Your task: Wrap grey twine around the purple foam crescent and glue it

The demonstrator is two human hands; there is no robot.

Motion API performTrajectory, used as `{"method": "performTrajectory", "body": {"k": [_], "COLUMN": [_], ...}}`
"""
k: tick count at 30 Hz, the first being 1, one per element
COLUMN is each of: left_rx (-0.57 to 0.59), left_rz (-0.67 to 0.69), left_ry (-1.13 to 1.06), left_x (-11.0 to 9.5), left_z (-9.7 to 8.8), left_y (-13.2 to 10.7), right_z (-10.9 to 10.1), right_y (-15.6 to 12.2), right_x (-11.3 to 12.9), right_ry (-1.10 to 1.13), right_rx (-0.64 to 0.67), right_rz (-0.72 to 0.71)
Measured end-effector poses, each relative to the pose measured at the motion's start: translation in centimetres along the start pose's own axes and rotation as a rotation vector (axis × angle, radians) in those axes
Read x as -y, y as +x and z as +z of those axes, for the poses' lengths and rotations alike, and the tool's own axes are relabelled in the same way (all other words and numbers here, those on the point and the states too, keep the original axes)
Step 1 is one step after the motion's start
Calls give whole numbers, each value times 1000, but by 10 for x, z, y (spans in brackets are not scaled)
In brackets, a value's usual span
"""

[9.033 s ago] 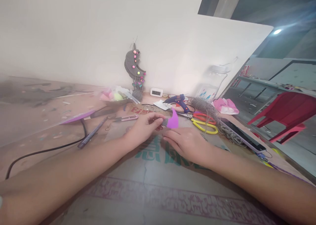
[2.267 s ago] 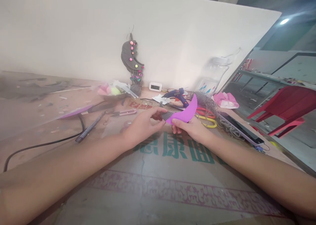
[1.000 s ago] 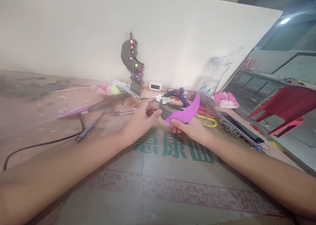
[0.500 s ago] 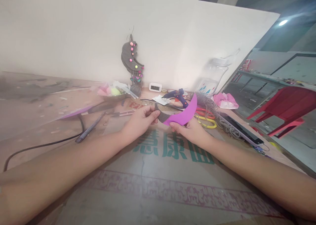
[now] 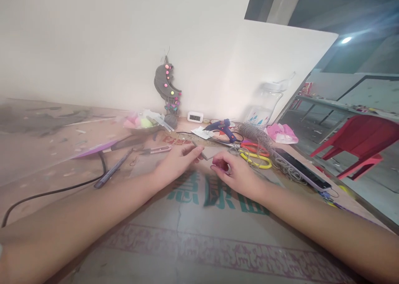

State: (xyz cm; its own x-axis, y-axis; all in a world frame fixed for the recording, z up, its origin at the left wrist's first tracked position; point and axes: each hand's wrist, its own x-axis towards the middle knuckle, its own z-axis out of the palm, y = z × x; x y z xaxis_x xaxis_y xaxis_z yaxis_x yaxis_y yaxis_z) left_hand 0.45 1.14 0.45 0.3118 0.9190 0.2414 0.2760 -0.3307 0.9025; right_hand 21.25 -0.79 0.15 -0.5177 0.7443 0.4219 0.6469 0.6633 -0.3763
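My left hand (image 5: 183, 158) pinches a crescent piece (image 5: 204, 154), now turned nearly edge-on so that only a thin grey strip shows. Close by on the right, my right hand (image 5: 232, 169) has its fingers curled together; a dark purplish patch shows inside them, but what they hold is hidden. Both hands hover above a brown cardboard sheet (image 5: 174, 246) with green lettering. A blurred dark patch (image 5: 210, 190) shows below the hands; I cannot tell whether it is a shadow.
Behind the hands lie a blue glue gun (image 5: 222, 128), yellow-handled scissors (image 5: 257, 160), grey yarn (image 5: 255, 134) and a phone (image 5: 302, 169). A decorated grey moon (image 5: 163, 82) leans on the wall beside a small clock (image 5: 195, 117). At left are a pen (image 5: 114, 169) and a cutter (image 5: 158, 149).
The crescent's broad purple face, visible before, has turned out of sight. My right hand has let go of its purple edge and shifted slightly left and down, fingers curled. The camera view has tilted up slightly.
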Motion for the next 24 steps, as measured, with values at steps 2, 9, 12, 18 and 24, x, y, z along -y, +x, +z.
{"method": "performTrajectory", "body": {"k": [2,9,12,18,24], "left_rx": [-26,-120,-113,-107,-80], "left_rz": [-14,-30,-18,-16,-94], "left_ry": [5,-4,-25,-43,-48], "left_x": [1,12,11,9,7], "left_z": [-1,-6,-6,-5,-5], "left_y": [1,6,5,3,4], "right_z": [-1,0,0,1,-15], "right_y": [-1,-4,-1,6,16], "right_x": [3,4,2,-5,-17], "right_ry": [-35,109,195,138,102], "right_rx": [40,-168,-151,14,94], "right_rz": [-72,-119,96,212,236]}}
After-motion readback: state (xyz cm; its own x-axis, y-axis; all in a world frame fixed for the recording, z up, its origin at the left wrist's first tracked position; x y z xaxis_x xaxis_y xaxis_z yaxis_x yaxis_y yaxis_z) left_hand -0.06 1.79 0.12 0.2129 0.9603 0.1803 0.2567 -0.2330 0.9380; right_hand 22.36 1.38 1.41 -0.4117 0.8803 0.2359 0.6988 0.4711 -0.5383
